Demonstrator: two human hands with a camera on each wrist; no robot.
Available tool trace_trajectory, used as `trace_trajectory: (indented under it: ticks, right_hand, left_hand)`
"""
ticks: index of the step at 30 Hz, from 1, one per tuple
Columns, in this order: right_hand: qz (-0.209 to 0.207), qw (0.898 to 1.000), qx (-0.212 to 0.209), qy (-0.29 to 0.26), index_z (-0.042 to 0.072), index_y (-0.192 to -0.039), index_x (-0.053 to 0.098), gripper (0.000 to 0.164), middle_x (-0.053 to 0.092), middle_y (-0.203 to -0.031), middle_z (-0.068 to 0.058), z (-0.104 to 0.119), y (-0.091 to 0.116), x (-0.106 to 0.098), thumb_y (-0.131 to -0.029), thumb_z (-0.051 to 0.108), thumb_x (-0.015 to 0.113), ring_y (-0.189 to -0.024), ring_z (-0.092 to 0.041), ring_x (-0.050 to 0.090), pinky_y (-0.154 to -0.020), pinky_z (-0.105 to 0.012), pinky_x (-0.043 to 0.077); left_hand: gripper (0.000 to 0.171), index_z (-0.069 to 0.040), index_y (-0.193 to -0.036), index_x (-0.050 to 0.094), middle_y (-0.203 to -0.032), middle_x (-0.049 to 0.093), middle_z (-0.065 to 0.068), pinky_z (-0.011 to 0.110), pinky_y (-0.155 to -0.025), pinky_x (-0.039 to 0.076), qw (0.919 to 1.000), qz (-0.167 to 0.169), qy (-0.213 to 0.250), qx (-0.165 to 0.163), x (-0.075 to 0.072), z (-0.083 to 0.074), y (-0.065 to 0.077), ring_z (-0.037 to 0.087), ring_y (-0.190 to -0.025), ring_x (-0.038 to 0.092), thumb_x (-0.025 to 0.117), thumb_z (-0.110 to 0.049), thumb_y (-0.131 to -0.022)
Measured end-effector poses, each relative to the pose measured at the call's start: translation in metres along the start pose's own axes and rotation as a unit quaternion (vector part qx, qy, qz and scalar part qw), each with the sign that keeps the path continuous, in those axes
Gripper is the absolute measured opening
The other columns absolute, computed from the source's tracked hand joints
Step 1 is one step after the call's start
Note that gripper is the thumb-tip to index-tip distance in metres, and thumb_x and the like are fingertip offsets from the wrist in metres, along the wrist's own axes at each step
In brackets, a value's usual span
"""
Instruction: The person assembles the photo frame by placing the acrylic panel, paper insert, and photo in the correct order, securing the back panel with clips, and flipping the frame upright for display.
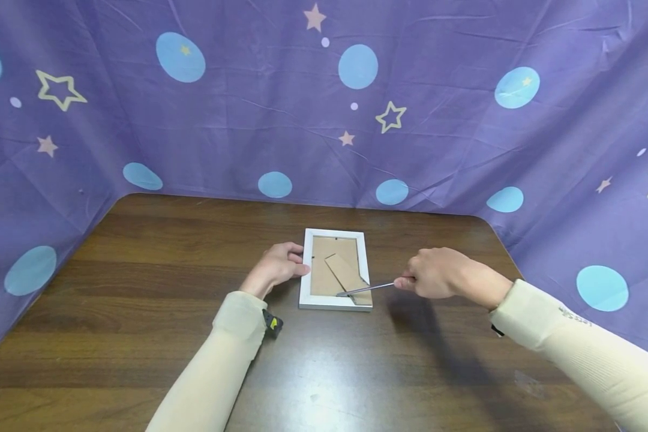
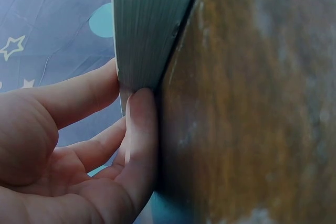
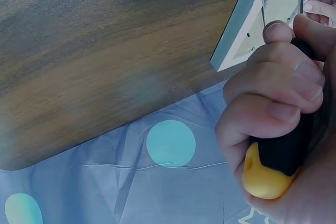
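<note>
A white picture frame (image 1: 306, 288) lies back side up on the table, its brown backing board (image 1: 324, 246) showing. Slanting over the board's lower right is the stand leg (image 1: 345, 273), a narrow brown flap. My left hand (image 1: 278, 264) holds the frame's left edge, thumb and fingertips touching it, as the left wrist view shows from close by. My right hand (image 1: 434, 273) grips a screwdriver by its black and yellow handle (image 3: 270, 174). The metal shaft (image 1: 378, 287) reaches left across the frame's lower right, over the stand leg. Its tip lies near the board's lower edge; whether it touches is unclear.
The brown wooden table (image 1: 167, 288) stretches around the frame on all sides. A purple cloth (image 1: 237, 132) with stars and blue dots hangs along the table's back and sides. Light glares off the wood in front of the frame.
</note>
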State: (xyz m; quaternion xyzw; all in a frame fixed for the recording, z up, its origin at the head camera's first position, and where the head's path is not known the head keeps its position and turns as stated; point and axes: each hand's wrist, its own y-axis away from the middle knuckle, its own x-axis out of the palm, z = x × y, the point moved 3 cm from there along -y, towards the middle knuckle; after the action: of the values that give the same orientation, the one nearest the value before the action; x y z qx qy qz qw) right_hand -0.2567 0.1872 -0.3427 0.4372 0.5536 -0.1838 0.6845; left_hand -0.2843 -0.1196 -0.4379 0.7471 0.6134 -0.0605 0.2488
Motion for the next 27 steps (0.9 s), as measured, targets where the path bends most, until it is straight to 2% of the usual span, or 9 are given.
trace_trajectory:
  ticks: [9,14,27]
  right_hand:
    - [0.023,0.999,0.01,-0.021,0.022,-0.075,0.068,0.043,0.061,-0.076,0.006,-0.0004,-0.0005,0.0019,-0.11,0.045,0.054,-0.074,-0.012,0.061,-0.082,-0.048,0.058]
    - [0.031,0.999,0.019,-0.03,0.022,-0.079,0.07,0.043,0.063,-0.081,0.006,-0.0006,-0.0011,0.003,-0.11,0.047,0.053,-0.081,-0.013,0.064,-0.088,-0.051,0.059]
    - [0.046,0.997,0.026,-0.054,0.02,-0.076,0.068,0.046,0.06,-0.072,0.005,-0.0026,-0.0023,0.0071,-0.11,0.048,0.053,-0.071,-0.012,0.059,-0.079,-0.043,0.057]
  left_hand:
    - [0.06,0.002,-0.149,0.053,-0.134,0.068,0.023,0.044,-0.109,0.054,1.0,-0.001,-0.006,-0.003,-0.0008,-0.001,0.0011,0.034,-0.119,0.07,0.077,-0.005,-0.095]
    - [0.061,0.003,-0.15,0.052,-0.135,0.066,0.024,0.044,-0.109,0.054,1.0,0.003,0.0,-0.007,-0.0008,0.0,0.0014,0.035,-0.119,0.07,0.077,-0.005,-0.094]
    - [0.06,0.002,-0.148,0.054,-0.134,0.068,0.023,0.043,-0.109,0.055,1.0,-0.003,-0.009,-0.001,-0.0017,-0.0002,0.0007,0.035,-0.12,0.069,0.078,-0.006,-0.094]
